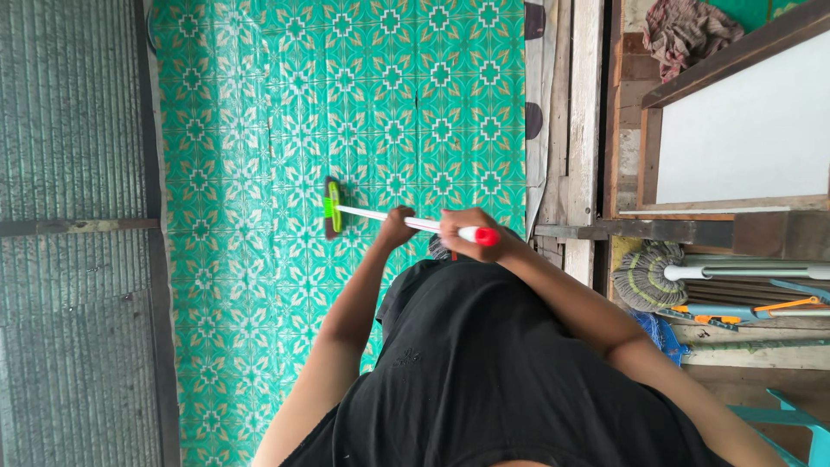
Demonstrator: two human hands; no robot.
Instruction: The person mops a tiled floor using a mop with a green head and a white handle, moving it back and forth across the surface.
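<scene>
Black shirt (501,380) fills the near foreground, both arms reaching out from it. Right hand (471,233) is clenched around the white broom handle (380,215) just below its red end cap (486,235); left hand (398,227) is wrapped on the same handle further down, nearer the head. Long axis runs almost level across the frame, tilting slightly, out to the green broom head (332,206), which sits on the green patterned floor (259,130) well apart from both grips. Left hand is the closer one to the head. String mop (644,277) lies off to the right, untouched.

Green patterned floor (259,104); broom head (332,207) resting on it, mid-floor.
</scene>
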